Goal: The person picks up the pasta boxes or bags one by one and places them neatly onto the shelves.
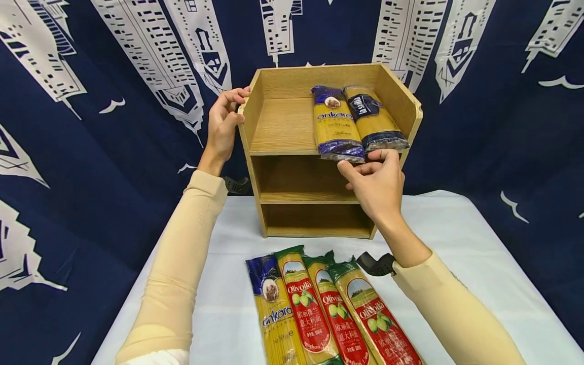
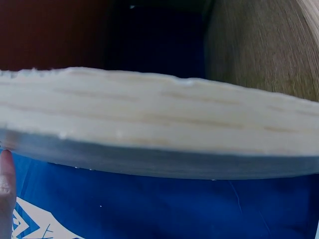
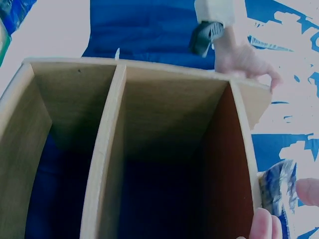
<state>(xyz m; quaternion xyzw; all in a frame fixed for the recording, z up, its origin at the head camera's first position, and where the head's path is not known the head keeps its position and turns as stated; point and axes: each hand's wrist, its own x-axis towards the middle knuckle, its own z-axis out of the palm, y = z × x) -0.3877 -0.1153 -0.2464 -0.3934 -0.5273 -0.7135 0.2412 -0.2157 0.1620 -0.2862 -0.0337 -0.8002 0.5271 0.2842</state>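
Note:
My left hand (image 1: 222, 124) grips the upper left side panel of a wooden shelf unit (image 1: 283, 152), thumb in front. A fingertip (image 2: 6, 184) shows at the left edge of the left wrist view. My right hand (image 1: 376, 185) is at the top shelf's front edge, its thumb and fingers spread around the near end of a yellow-and-blue Ankara spaghetti pack (image 1: 337, 124). In the right wrist view the pack's crinkled end (image 3: 280, 191) lies between thumb and fingers; firm contact cannot be made out. Beside it on the top shelf lies a dark-labelled pasta pack (image 1: 374, 119).
On the white-covered table (image 1: 219, 304) before the unit lie another Ankara pack (image 1: 276, 314) and several red-and-green Olivoilà spaghetti packs (image 1: 305, 309), side by side. The unit has a middle shelf (image 1: 305, 195) and a bottom compartment (image 1: 315, 220). Behind hangs a dark blue patterned cloth (image 1: 150, 126).

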